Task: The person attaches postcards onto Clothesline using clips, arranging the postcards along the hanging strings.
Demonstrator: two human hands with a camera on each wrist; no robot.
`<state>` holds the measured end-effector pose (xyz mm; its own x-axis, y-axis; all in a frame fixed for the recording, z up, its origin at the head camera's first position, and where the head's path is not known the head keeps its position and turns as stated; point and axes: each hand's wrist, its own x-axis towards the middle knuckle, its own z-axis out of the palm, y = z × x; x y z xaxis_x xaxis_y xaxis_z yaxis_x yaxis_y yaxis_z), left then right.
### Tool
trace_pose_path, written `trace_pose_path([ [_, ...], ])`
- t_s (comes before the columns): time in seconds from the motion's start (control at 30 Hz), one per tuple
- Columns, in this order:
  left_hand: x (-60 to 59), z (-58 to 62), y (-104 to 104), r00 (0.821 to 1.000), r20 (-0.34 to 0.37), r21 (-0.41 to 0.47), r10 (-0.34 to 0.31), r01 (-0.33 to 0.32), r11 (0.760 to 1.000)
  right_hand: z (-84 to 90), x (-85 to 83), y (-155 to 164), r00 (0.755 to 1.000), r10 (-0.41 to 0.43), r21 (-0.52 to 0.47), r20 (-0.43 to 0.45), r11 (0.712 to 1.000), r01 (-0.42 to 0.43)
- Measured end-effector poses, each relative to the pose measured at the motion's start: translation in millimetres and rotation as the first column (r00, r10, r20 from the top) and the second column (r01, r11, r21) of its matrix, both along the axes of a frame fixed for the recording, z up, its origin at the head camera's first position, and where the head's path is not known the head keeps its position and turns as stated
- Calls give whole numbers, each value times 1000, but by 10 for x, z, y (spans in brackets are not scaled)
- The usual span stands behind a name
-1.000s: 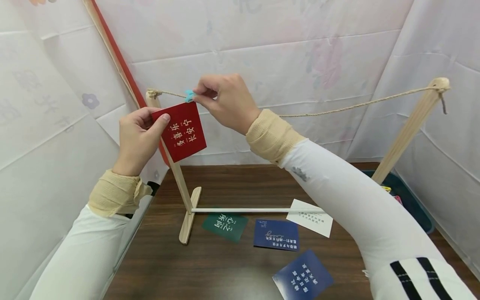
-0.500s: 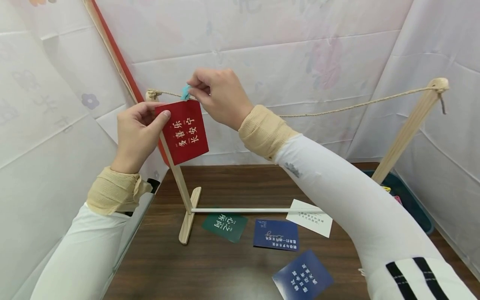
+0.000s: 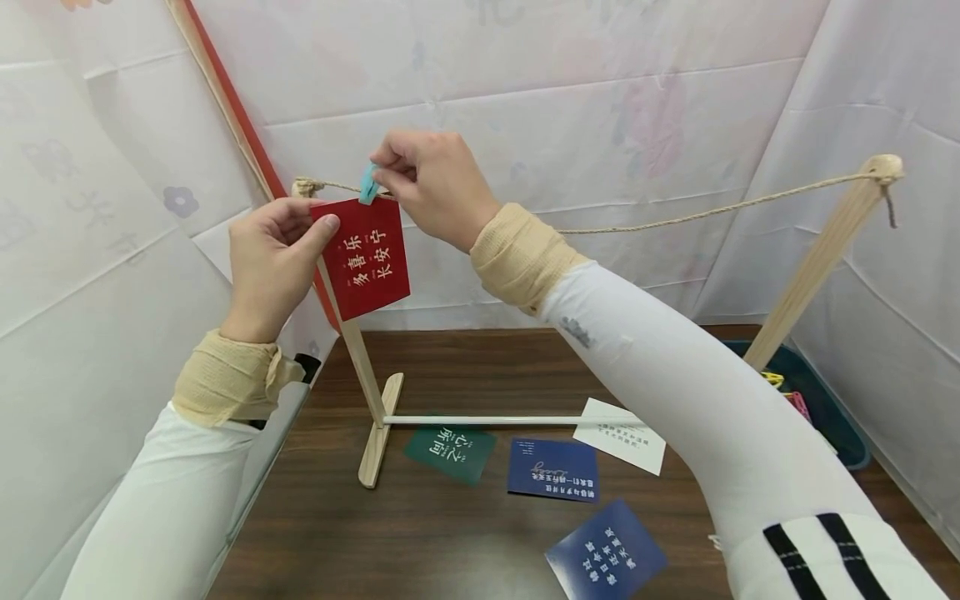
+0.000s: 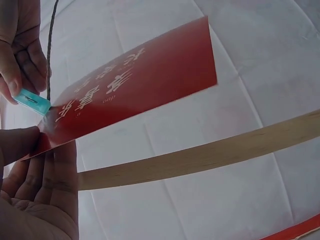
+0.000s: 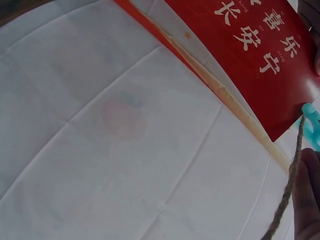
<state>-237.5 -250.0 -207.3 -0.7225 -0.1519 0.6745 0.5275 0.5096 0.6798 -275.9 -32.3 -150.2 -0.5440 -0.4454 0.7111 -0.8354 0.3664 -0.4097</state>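
A red card (image 3: 365, 257) with white characters hangs just below a twine line (image 3: 712, 208) strung between two wooden posts. My left hand (image 3: 273, 254) pinches the card's upper left corner. My right hand (image 3: 427, 183) pinches a small teal clip (image 3: 367, 183) at the twine, over the card's top edge. In the left wrist view the teal clip (image 4: 32, 101) touches the red card (image 4: 135, 100) beside the twine (image 4: 49, 50). The right wrist view shows the red card (image 5: 250, 55), the twine (image 5: 287, 190) and the clip's teal tip (image 5: 311, 125).
On the dark wooden table (image 3: 450, 533) lie a green card (image 3: 450, 452), two blue cards (image 3: 552, 469) (image 3: 606, 552) and a white card (image 3: 619, 435). The wooden stand's foot (image 3: 378, 429) and crossbar (image 3: 487, 420) rest there. A dark bin (image 3: 817, 400) sits at right. White sheets surround the space.
Both hands and the red card have risen slightly toward the twine. The teal clip has tilted upright over the card's top edge.
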Motion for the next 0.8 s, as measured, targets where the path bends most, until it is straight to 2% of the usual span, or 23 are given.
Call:
trace_pose_path([
  [0.37, 8, 29, -9, 1000, 7, -43, -1, 1, 999, 9, -26, 15, 998, 5, -19, 56, 1000, -4],
  [0.53, 7, 36, 0, 1000, 1, -58, 4, -4, 998, 15, -40, -8, 991, 37, -28, 125, 999, -34],
  [0.7, 16, 36, -7, 999, 20, -35, 33, -33, 999, 29, -44, -2, 980, 45, 3, 196, 999, -47],
  [0.8, 18, 41, -7, 998, 32, -10, 56, -56, 998, 29, -51, 7, 978, 45, -2, 203, 999, -45],
])
